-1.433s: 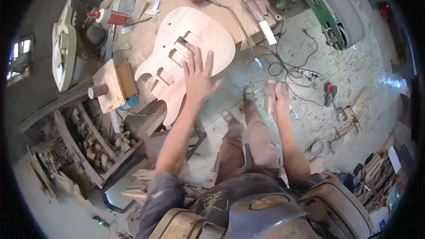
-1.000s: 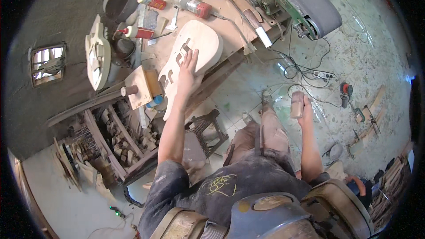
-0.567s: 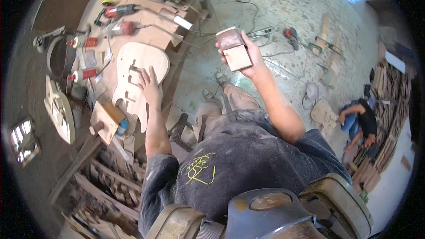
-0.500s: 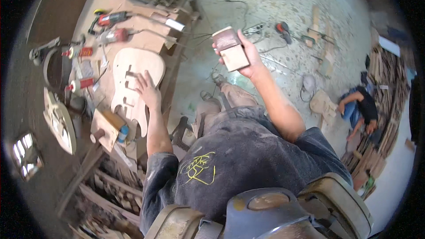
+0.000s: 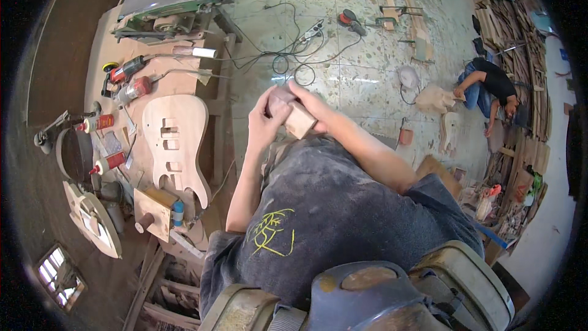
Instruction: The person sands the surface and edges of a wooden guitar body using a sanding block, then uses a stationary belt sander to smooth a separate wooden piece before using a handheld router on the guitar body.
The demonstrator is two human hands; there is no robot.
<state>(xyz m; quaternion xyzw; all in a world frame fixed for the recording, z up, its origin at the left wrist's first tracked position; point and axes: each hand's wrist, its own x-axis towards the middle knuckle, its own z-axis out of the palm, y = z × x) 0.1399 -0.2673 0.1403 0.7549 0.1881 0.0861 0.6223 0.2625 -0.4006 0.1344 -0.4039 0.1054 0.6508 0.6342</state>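
Both my hands meet in front of my shirt around a wooden block [image 5: 301, 121] with a reddish-brown piece of sandpaper [image 5: 282, 96] on it. My left hand [image 5: 267, 116] has its fingers closed on the sandpaper and block from the left side. My right hand [image 5: 314, 107] grips the block from the right. The pale guitar body [image 5: 182, 144], with several cut-out cavities, lies on the workbench [image 5: 103, 43] left of my hands.
The bench carries a belt sander [image 5: 171, 0], power tools [image 5: 131, 89] and glue bottles [image 5: 110, 162]. On the floor are tangled cables [image 5: 288, 64], a red sander [image 5: 347, 18] and clamped boards [image 5: 419, 30]. A person [image 5: 496, 86] crouches at right near stacked wood [image 5: 520, 147].
My left hand has left the guitar body and joined my right hand on the block, which is now lower, near my chest. The view has turned, shifting the bench leftward.
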